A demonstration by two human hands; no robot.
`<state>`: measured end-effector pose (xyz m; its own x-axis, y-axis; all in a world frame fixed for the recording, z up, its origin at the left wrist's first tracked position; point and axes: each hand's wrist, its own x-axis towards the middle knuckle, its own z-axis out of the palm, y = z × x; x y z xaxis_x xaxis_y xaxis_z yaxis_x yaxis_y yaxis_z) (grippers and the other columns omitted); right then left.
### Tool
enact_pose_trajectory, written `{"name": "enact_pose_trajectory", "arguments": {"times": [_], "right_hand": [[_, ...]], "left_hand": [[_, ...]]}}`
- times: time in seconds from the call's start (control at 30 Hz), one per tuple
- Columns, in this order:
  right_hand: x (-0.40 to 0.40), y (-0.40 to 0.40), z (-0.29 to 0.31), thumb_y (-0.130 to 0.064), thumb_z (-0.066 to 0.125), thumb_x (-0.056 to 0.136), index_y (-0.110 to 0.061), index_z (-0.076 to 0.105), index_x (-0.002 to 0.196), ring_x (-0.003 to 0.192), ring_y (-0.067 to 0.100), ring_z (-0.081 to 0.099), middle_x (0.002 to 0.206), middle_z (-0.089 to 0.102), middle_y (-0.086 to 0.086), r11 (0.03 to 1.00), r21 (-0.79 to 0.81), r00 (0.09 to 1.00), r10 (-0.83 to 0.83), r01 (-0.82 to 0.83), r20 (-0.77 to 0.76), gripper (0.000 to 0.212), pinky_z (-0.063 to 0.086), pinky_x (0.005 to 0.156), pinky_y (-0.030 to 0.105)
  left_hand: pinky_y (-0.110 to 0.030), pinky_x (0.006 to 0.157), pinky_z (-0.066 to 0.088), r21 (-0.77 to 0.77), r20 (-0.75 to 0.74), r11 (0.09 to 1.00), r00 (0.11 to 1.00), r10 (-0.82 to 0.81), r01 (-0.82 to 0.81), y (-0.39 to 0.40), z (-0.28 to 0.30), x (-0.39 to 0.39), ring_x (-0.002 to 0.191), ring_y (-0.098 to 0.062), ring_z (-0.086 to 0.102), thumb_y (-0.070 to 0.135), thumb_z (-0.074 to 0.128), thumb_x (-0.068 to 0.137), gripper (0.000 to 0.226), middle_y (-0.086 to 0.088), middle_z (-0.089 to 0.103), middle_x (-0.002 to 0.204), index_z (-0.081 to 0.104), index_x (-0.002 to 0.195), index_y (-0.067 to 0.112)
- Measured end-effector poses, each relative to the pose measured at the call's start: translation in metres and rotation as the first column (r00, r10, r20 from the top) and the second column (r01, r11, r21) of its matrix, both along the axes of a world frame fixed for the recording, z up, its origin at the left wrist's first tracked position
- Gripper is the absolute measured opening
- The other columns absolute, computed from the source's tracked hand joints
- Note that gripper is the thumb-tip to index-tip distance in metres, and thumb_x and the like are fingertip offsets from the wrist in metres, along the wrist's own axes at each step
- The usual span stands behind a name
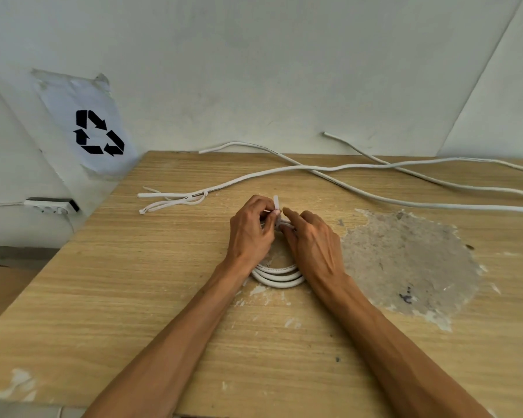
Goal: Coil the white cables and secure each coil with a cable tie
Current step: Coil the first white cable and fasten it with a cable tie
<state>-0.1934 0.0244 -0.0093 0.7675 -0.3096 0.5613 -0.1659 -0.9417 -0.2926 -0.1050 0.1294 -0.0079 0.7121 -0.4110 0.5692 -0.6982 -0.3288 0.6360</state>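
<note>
White cable coil [277, 277] lies flat mid-table [133, 297], springy by the look; likely unwinds unless pinned at the crossing. Left hand [249, 230] pinches the thin, slippery cable tie [276, 203]; right hand [313, 241] grips the coil's far side. Loose cables [375, 196] lie beyond.

Smooth white plastic cable coil [277, 279] on scuffed wood-grain table [133, 297].

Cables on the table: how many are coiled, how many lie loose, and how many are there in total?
Coiled cable: 1
Loose cables: 3
Total: 4
</note>
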Motion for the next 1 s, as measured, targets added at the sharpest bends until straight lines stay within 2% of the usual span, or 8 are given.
{"name": "enact_pose_trajectory", "arguments": {"times": [0.1,0.23,0.37,0.47,0.6,0.77,0.87,1.0], "right_hand": [[0.0,-0.001,0.0,-0.023,0.064,0.095,-0.022,0.066,0.127,0.066,0.022,0.057,0.085,0.058,0.005,0.998,0.043,0.999,0.037,-0.037,-0.006,0.032,0.034,0.052,0.028],[0.003,-0.004,-0.001,-0.033,0.061,0.096,-0.026,0.068,0.124,0.061,0.02,0.055,0.086,0.055,0.0,0.994,0.088,0.998,0.059,-0.06,0.008,0.03,0.035,0.05,0.027],[0.01,-0.006,-0.002,-0.042,0.055,0.098,-0.025,0.071,0.112,0.064,0.02,0.057,0.085,0.055,-0.002,0.992,0.125,1.0,0.025,-0.023,-0.012,0.027,0.04,0.051,0.028],[0.018,-0.007,-0.003,-0.038,0.055,0.098,-0.02,0.068,0.102,0.067,0.022,0.057,0.086,0.054,-0.002,0.986,0.166,0.999,0.007,-0.001,-0.036,0.023,0.043,0.053,0.03],[0.023,-0.007,-0.003,-0.038,0.052,0.099,-0.02,0.066,0.103,0.068,0.021,0.052,0.089,0.049,0.0,0.971,0.239,0.998,0.02,-0.006,-0.053,0.024,0.031,0.053,0.026],[0.025,-0.007,-0.004,-0.043,0.05,0.099,-0.022,0.066,0.111,0.079,0.025,0.057,0.098,0.052,0.003,0.957,0.289,0.995,0.017,0.011,-0.096,0.029,0.039,0.063,0.032],[0.024,-0.006,-0.004,-0.044,0.052,0.099,-0.023,0.067,0.113,0.078,0.027,0.06,0.104,0.054,0.004,0.96,0.28,0.998,0.011,0.005,-0.055,0.029,0.039,0.062,0.031],[0.023,-0.005,-0.003,-0.039,0.058,0.097,-0.022,0.064,0.119,0.076,0.027,0.063,0.119,0.053,0.004,0.96,0.255,0.993,0.12,-0.112,-0.016,0.028,0.046,0.063,0.033]], "left_hand": [[-0.026,0.084,0.057,-0.025,0.001,1.0,1.0,-0.018,0.018,0.001,0.0,0.0,0.091,-0.008,0.061,0.011,0.068,0.092,0.005,0.005,0.058,0.106,0.068,0.096,0.01],[-0.023,0.09,0.051,-0.033,0.053,0.998,0.997,-0.054,0.056,0.002,0.0,0.0,0.1,-0.015,0.057,0.01,0.066,0.093,0.004,0.001,0.053,0.107,0.066,0.096,0.008],[-0.026,0.087,0.052,-0.041,0.094,0.997,0.994,-0.061,0.065,0.002,-0.001,0.0,0.095,-0.01,0.056,0.006,0.066,0.093,0.003,-0.001,0.055,0.104,0.067,0.095,0.004],[-0.018,0.084,0.051,-0.049,0.116,0.997,0.992,-0.058,0.065,0.002,-0.002,-0.001,0.092,-0.006,0.055,0.001,0.065,0.092,0.002,-0.001,0.055,0.103,0.066,0.092,0.003],[-0.011,0.083,0.045,-0.053,0.147,0.998,0.988,-0.039,0.047,0.0,-0.003,0.0,0.091,-0.004,0.052,-0.003,0.063,0.091,0.004,-0.005,0.053,0.102,0.064,0.09,0.0],[-0.014,0.081,0.046,-0.043,0.209,0.999,0.978,-0.016,0.025,0.0,-0.002,-0.004,0.089,-0.007,0.052,-0.006,0.062,0.091,0.005,-0.008,0.053,0.101,0.063,0.089,-0.001],[-0.015,0.084,0.047,-0.08,0.148,0.997,0.989,-0.005,0.017,0.0,-0.001,-0.004,0.09,-0.009,0.056,-0.003,0.062,0.092,0.004,-0.008,0.054,0.103,0.064,0.09,0.0],[-0.015,0.086,0.048,-0.13,0.047,0.991,0.999,-0.02,0.026,0.001,-0.001,-0.002,0.093,-0.007,0.058,0.002,0.062,0.094,0.004,-0.006,0.056,0.105,0.064,0.091,0.003]]}}
